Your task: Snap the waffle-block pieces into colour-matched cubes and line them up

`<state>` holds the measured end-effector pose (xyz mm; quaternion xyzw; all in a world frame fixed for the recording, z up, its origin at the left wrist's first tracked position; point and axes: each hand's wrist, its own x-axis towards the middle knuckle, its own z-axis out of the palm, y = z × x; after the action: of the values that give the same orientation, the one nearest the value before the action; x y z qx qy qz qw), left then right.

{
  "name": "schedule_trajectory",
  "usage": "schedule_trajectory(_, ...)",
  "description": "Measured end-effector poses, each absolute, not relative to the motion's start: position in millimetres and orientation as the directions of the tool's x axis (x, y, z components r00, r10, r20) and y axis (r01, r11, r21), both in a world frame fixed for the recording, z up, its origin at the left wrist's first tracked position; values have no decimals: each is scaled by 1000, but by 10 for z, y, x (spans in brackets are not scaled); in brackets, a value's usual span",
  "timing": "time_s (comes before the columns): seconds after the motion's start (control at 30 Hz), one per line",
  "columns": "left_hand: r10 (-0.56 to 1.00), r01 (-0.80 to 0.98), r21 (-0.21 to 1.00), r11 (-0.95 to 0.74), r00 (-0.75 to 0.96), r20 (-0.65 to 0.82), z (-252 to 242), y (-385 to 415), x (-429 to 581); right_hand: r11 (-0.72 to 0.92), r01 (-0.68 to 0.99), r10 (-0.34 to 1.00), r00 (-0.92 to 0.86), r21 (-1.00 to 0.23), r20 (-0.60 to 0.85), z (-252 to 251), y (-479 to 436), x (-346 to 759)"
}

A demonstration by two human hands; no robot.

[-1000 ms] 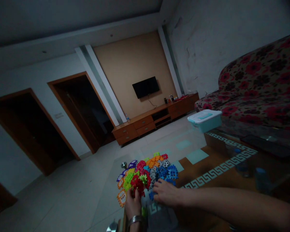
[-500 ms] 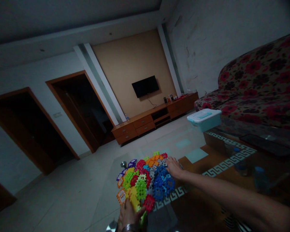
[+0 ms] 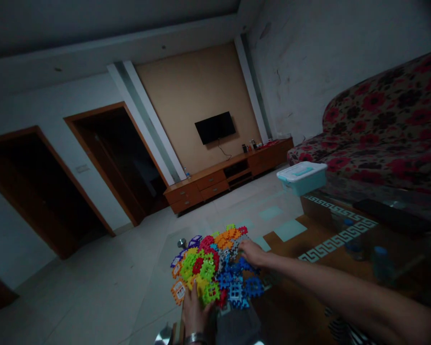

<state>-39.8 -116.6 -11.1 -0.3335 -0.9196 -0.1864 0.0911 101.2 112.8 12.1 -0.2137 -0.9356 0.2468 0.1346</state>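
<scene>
A heap of flat interlocking plastic tiles [image 3: 215, 268] in red, green, orange, blue, yellow and purple lies on a glass table top [image 3: 294, 230]. My left hand [image 3: 196, 311] rests at the heap's near edge, fingers laid on green and yellow tiles; a metal bracelet sits at its wrist. My right hand [image 3: 251, 251] reaches across from the right and lies on the heap's far right side, fingers among blue and white tiles. The room is dim, so I cannot make out whether either hand pinches a tile.
A pale blue lidded plastic box [image 3: 302, 177] stands further along the table. A floral sofa [image 3: 380, 139] is on the right. Across the tiled floor stand a wooden TV cabinet [image 3: 230, 175], a wall TV [image 3: 215, 127] and two dark doorways. Bottles show under the glass.
My right hand moved from the heap's near side to its far right side and spread the blue tiles toward me. My left hand slid back and down. The view tilted slightly.
</scene>
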Motion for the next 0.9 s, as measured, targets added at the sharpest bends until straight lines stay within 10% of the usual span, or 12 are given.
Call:
schedule_trajectory(0.5, 882, 872, 242, 425, -459, 106, -45, -727, 267, 941, 194, 187, -981, -276, -51, 90, 613, 1565)
schedule_trajectory(0.9, 776, 708, 586, 394, -598, 201, 142, -871, 168, 921, 150, 157, -988, -359, -11, 145, 795, 1636)
